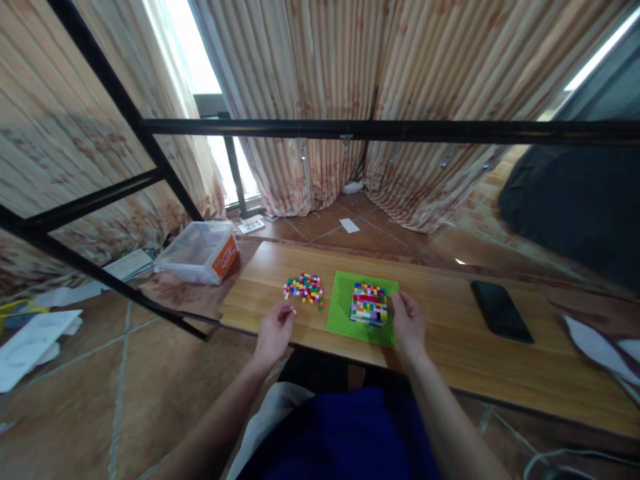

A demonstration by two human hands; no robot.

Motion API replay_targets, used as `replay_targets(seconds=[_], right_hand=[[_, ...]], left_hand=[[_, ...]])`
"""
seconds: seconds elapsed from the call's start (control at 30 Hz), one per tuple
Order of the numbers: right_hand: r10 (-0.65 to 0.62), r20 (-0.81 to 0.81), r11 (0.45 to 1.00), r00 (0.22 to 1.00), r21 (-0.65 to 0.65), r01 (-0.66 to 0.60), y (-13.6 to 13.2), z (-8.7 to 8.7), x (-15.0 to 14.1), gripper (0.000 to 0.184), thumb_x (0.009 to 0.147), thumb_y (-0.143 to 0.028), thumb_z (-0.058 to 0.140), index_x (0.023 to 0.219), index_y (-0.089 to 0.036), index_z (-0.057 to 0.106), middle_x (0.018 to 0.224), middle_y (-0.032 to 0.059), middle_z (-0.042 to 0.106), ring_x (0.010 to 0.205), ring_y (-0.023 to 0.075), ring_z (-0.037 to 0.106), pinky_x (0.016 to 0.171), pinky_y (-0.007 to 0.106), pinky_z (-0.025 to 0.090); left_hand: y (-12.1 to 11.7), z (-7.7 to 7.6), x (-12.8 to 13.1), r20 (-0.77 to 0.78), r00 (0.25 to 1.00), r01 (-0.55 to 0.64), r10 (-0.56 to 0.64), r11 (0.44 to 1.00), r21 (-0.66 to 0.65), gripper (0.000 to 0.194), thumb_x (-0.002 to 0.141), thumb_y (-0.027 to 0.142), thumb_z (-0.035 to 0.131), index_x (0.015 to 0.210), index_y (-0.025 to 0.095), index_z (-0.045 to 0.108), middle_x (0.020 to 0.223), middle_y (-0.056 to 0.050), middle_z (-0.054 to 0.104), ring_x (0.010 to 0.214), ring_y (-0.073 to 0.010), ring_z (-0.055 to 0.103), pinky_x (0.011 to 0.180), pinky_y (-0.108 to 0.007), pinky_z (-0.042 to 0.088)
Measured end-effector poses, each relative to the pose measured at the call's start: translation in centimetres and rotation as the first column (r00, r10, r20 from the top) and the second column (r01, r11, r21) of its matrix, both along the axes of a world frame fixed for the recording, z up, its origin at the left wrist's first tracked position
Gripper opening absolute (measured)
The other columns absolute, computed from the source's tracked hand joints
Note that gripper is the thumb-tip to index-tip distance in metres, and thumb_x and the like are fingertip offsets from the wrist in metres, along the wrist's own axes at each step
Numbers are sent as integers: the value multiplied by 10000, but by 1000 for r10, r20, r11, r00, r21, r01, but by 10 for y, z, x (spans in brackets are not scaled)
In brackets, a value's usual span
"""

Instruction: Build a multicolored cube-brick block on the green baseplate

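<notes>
A multicoloured block of stacked toy bricks (369,305) stands on a green studded baseplate (341,310). To its left lies a loose pile of small coloured bricks (304,287). My left hand (276,328) is just in front of this pile, thumb and fingertips pinched on a tiny pale brick (293,311). At the baseplate's right edge, close beside the stacked block, is my right hand (409,321). Its fingers are curled together, and whatever is between them is hidden.
All this rests on a narrow wooden table (445,313). A black phone (501,311) lies at right, with white paper (600,347) beyond it. On the floor at left sits a clear plastic box (195,253). A black metal frame (280,128) crosses in front of the curtains.
</notes>
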State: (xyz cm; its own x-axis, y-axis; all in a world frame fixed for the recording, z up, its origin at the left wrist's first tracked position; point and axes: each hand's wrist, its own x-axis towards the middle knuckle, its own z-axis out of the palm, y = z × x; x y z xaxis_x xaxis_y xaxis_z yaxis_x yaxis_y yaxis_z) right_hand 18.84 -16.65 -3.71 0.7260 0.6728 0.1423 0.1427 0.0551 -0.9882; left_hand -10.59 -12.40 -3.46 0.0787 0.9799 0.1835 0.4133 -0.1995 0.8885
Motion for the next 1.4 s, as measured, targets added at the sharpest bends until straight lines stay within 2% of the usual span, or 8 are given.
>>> replay_targets(seconds=[0.13,0.27,0.37,0.53,0.7,1.0,1.2,1.4], right_hand=[[-39,23,996,999,-78,41,-16,14,-6,510,778,-548,629,1073,-135,686,1008,123,724,894,227,667,831,371,493],[3,77,994,997,-109,6,-32,27,-20,484,781,-522,640,1059,-130,698,1008,139,733,899,244,677,831,385,504],[63,93,993,994,-110,-53,-42,28,-31,445,790,-505,636,1037,-142,707,1022,137,736,915,245,680,857,395,507],[140,117,985,983,-119,-126,-53,23,-42,381,818,-482,615,1003,-165,720,1062,130,731,979,247,672,927,420,487],[181,165,978,970,-133,-160,-59,19,-46,328,825,-457,607,943,-180,739,1037,119,735,962,247,674,883,402,503],[259,173,963,950,-118,-241,-60,20,-57,292,844,-438,590,911,-200,744,941,86,744,883,224,685,810,349,528],[301,181,950,936,-146,-277,-54,24,-70,278,859,-428,575,919,-213,741,969,86,751,922,249,686,861,397,517],[324,103,943,940,-108,-313,-49,30,-85,291,850,-425,595,990,-209,733,961,76,750,880,231,693,828,369,535]], left_hand=[[5,10,-11,-288,952,-111,106,994,-2,253,813,283,629,1031,155,638,993,-91,670,833,-197,656,807,-349,529],[11,17,-3,-498,866,-50,49,999,11,183,833,238,599,991,161,647,1002,-90,647,864,-206,634,819,-342,502],[16,15,6,-553,833,-5,7,1000,5,124,856,215,567,933,166,652,964,-83,640,864,-209,626,805,-329,486],[25,9,20,-533,845,59,-39,998,20,119,866,190,578,954,169,656,996,-82,642,867,-192,624,775,-297,477],[32,5,32,-532,846,88,-37,994,71,99,875,196,581,937,178,657,962,-73,650,858,-190,623,761,-292,479],[33,-1,35,-354,935,64,3,982,175,185,867,177,579,1026,194,672,1011,-61,694,918,-182,645,843,-311,515],[41,13,37,-316,949,74,7,967,244,143,877,198,579,975,215,681,1032,-51,722,1021,-206,644,1011,-397,463],[7,32,55,-91,985,165,-149,964,206,233,890,271,580,1102,234,669,1070,-56,696,970,-180,658,865,-319,554]])
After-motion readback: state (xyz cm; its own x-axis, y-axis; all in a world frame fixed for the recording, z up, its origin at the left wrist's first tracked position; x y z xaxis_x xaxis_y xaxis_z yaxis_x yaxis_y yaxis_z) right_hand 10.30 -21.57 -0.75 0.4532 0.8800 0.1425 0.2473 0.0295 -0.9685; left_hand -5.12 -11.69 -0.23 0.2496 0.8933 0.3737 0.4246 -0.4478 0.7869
